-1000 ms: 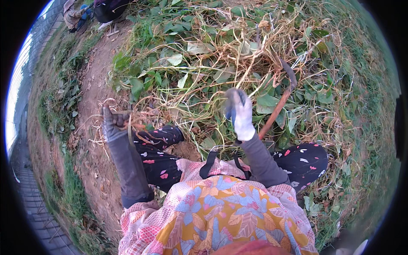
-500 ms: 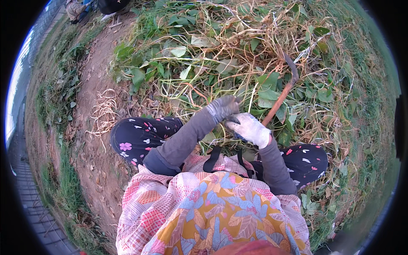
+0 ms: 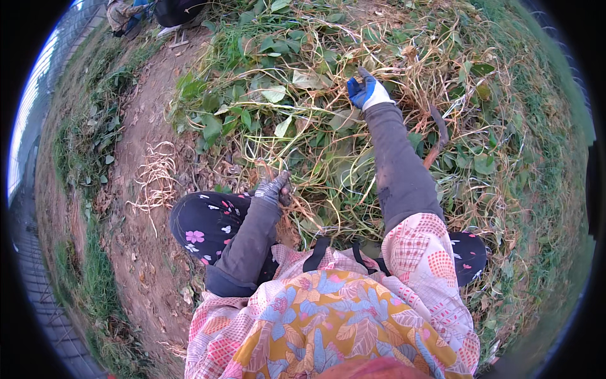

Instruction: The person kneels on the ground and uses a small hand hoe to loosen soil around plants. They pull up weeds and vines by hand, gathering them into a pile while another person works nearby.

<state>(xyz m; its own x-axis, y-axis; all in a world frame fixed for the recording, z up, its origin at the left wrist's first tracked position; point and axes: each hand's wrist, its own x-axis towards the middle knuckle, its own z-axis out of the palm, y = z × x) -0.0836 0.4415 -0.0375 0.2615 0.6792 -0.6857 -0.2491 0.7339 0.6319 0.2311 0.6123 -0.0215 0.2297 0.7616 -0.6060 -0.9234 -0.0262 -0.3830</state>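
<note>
Crouching over a tangle of vines (image 3: pixel 328 145), green leaves & dry yellow stems mixed, spreading across the ground ahead.

Reaching far fwd w/ right hand (image 3: pixel 366 93), in a blue & white glove, arm in a dark grey sleeve stretched out straight. Pressing into the vine mat near the top of the heap, fingers curling around stems; whether fully clenching, can't tell, fingertips hidden in the foliage.

Keeping left hand (image 3: pixel 275 187) low & close to the body, in a dirty grey glove, just above the left knee. Closing on a bunch of thin dry stems (image 3: pixel 278 174), fist tight around them.

Lying just right of the right forearm: a tool w/ a reddish-brown wooden handle (image 3: pixel 432 155) & dark curved blade, resting on the vines, touched by neither hand.

Showing at left: bare dirt path (image 3: pixel 136 189) w/ a small pile of pale dry roots (image 3: pixel 154 177). Standing at the top left edge: another person (image 3: pixel 148 11), only partly in view, well apart.
</note>
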